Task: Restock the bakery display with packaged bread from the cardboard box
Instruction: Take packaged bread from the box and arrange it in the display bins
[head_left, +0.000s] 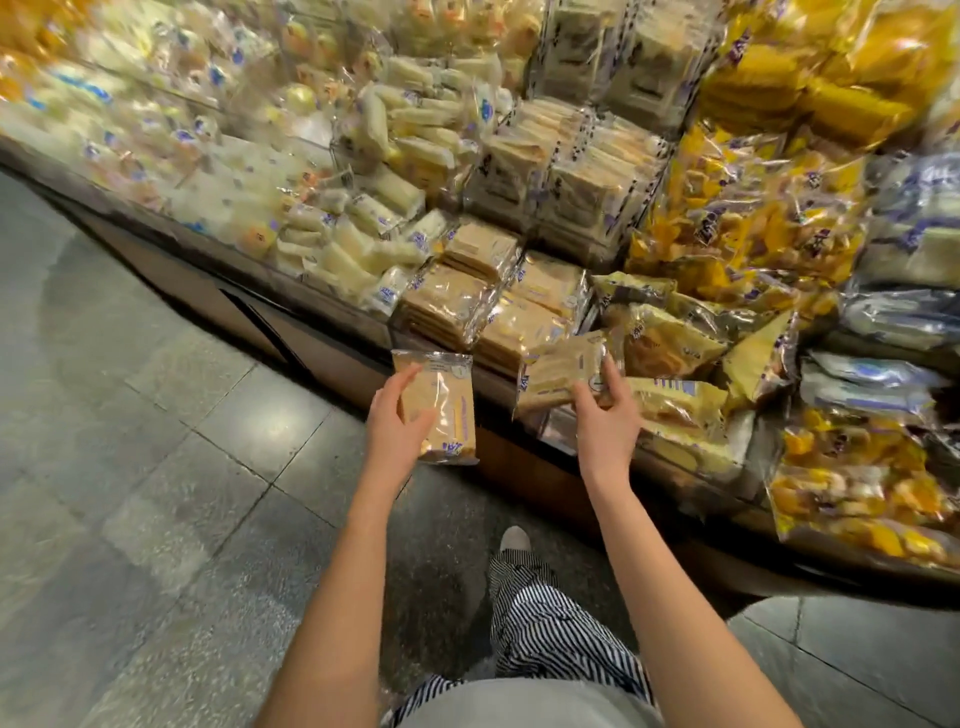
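Observation:
My left hand (400, 421) grips a clear-wrapped pack of sliced brown bread (447, 410) in front of the display's lower edge, over the floor. My right hand (605, 415) holds a second, similar pack (561, 374) tilted at the front of the display, just below stacked packs of the same bread (467, 296). The bakery display (332, 332) runs diagonally from upper left to lower right. No cardboard box is in view.
Yellow-wrapped pastry packs (670, 343) lie right of my right hand, pale roll packs (363, 249) to the left, blue-white packs (893, 322) at far right. Grey tiled floor (156, 441) spreads left. My striped trouser leg and shoe (514, 540) stand near the display base.

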